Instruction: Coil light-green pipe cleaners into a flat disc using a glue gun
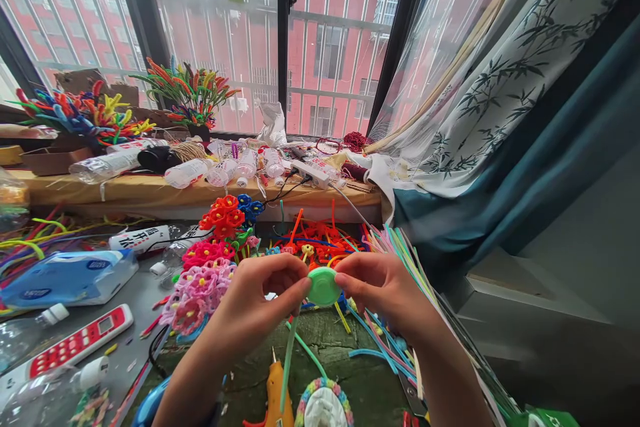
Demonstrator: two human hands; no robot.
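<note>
A small light green round disc with a raised rim, like a lid, is held upright between my two hands above the dark green work surface. My left hand pinches its left edge between thumb and fingers. From the other side, my right hand pinches the right edge. A pale green chenille stem hangs below my left hand; I cannot tell whether it is attached to the disc. Below lie a yellow glue gun and a round piece edged in pastel fuzzy stems with a white middle.
Chenille flowers stand left of my hands, with orange-red stems behind. Loose pastel stems lie to the right. A tissue pack and a red-white remote lie left. Bottles line the windowsill.
</note>
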